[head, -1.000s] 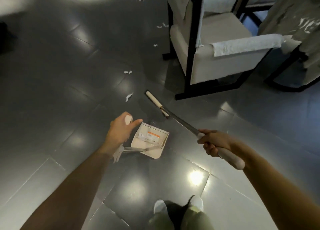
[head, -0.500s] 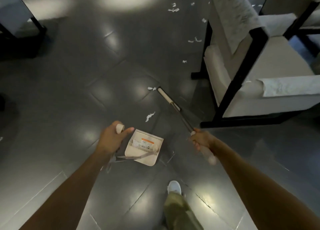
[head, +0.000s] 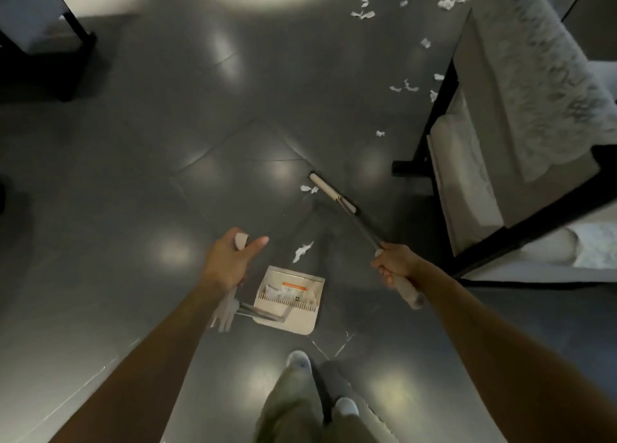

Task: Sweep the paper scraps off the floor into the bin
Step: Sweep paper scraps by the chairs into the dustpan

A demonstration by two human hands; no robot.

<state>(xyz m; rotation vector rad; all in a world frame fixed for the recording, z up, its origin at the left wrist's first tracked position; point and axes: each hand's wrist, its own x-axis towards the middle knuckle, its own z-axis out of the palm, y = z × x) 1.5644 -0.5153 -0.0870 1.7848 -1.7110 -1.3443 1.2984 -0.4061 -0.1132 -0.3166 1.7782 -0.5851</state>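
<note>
My left hand grips the upright handle of a beige dustpan, whose pan sits low over the dark floor and holds a few white scraps. My right hand grips the pale handle of a broom; its narrow white head rests on the floor ahead. One paper scrap lies between the broom head and the dustpan. Another scrap lies right beside the broom head. Several more scraps are scattered farther off, along the armchair and beyond.
A cream armchair with a black frame stands close on the right. A dark piece of furniture sits at the far left. My feet in pale shoes stand just behind the dustpan. The glossy tiled floor reflects ceiling lights.
My view has swung left and forward, so the armchair now sits further right. The broom head has shifted right of the dustpan, next to a scrap, and the dustpan shows scraps inside.
</note>
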